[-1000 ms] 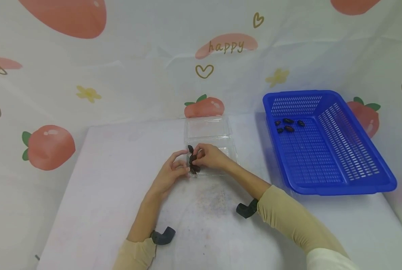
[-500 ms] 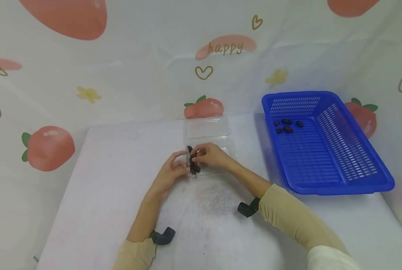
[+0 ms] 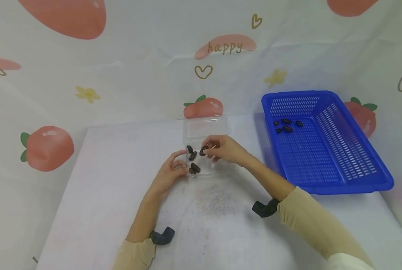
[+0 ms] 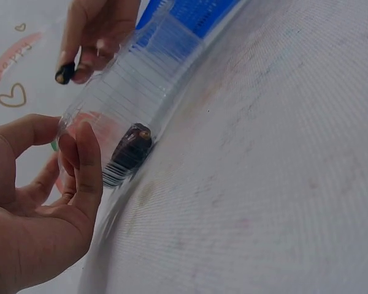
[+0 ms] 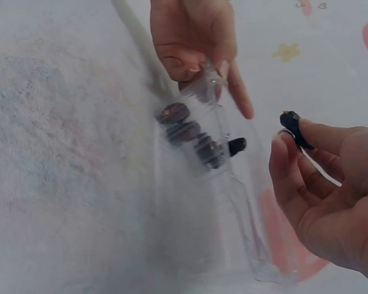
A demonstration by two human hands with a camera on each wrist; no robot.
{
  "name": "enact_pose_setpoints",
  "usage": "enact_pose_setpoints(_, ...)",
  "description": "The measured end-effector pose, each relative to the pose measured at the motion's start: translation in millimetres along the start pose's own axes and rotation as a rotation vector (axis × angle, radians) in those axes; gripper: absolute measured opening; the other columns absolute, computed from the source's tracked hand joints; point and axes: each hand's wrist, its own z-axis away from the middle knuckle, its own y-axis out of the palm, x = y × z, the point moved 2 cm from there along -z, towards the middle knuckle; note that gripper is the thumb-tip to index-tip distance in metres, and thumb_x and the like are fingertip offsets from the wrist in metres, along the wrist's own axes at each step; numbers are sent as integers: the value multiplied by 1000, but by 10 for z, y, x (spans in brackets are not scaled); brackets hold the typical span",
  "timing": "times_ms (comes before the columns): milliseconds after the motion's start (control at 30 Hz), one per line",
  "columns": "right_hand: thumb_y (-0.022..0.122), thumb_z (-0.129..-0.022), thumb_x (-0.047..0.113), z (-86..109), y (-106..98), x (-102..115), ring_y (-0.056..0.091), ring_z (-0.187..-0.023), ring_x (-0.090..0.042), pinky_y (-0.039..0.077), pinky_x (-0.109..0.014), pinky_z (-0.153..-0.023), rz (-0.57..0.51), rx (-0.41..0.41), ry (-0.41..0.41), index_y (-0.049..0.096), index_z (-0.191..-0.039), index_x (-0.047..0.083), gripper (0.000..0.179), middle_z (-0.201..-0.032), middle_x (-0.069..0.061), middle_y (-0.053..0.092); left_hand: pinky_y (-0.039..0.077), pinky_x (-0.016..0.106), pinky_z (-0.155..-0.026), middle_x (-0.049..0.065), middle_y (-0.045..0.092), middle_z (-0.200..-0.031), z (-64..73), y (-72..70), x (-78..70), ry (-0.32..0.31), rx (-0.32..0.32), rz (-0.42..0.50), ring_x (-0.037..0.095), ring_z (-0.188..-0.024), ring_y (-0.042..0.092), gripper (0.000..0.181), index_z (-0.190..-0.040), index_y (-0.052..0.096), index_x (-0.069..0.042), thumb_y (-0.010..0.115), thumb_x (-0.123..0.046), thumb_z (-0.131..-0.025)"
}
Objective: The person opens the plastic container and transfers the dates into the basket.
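Observation:
A clear plastic clamshell box (image 3: 217,170) lies with its lid folded back on the white tabletop. Several dark brown dates rest along its left side, among them one date (image 3: 193,155) near the middle and another date (image 3: 195,167) close to the front. My left hand (image 3: 167,173) holds the box's left side, its fingertips at the wall and rim. Over the box, my right hand (image 3: 226,149) pinches a date (image 5: 289,120) between thumb and fingers. In the left wrist view that pinched date (image 4: 64,73) is above the rim.
To the right stands a blue plastic basket (image 3: 339,188) with several dates (image 3: 287,129) in its far left corner. A white printed cloth (image 3: 136,75) hangs behind the table. A dark band with a curved piece (image 3: 265,208) sits on each forearm.
My right hand has lifted and moved right and back from the box's left side, carrying a date. The dates it covered now show. My left hand has stayed in place.

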Motion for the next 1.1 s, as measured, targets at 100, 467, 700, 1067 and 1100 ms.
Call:
enact_pose_setpoints(100,66,-84,17,77,-64,40,58,-86,-40,54,-45,-65,-20,0,-12,61,-98,11,16,-93,-13,60,52,34,-72,7,48,-86,-4,-1,4,-6,1,9,20,-73,56,59,-134,40,-17,61,3,-83)
enact_pose_setpoints(467,64,-86,17,335,-413,176,64,-76,-25,54,-39,-70,12,-82,-64,63,-107,13,22,-94,-13,62,51,34,-73,7,48,-87,-4,-9,8,2,4,1,20,-73,57,60,-134,41,-16,64,1,-81)
enact_pose_setpoints(700,63,-86,23,526,-727,164,63,-88,-25,51,-32,-81,-24,-118,-33,60,-112,10,29,-100,-11,63,51,34,-73,7,47,-85,8,-6,12,10,3,6,20,-70,57,61,-134,41,-15,65,0,-80)
enact_pose_setpoints(1067,66,-84,23,731,-1080,128,63,-89,-23,50,-33,-82,-16,-228,44,58,-116,8,36,-103,-10,63,52,35,-74,6,49,-85,17,-9,15,-6,-7,-10,20,-73,57,59,-134,41,-18,64,-1,-82)
enact_pose_setpoints(1100,66,-84,23,746,-1116,128,63,-90,-23,50,-34,-82,-20,-232,42,57,-117,7,37,-104,-10,63,52,35,-73,6,49,-85,17,-10,16,-5,-7,-11,20,-73,57,60,-134,41,-18,64,-1,-82)
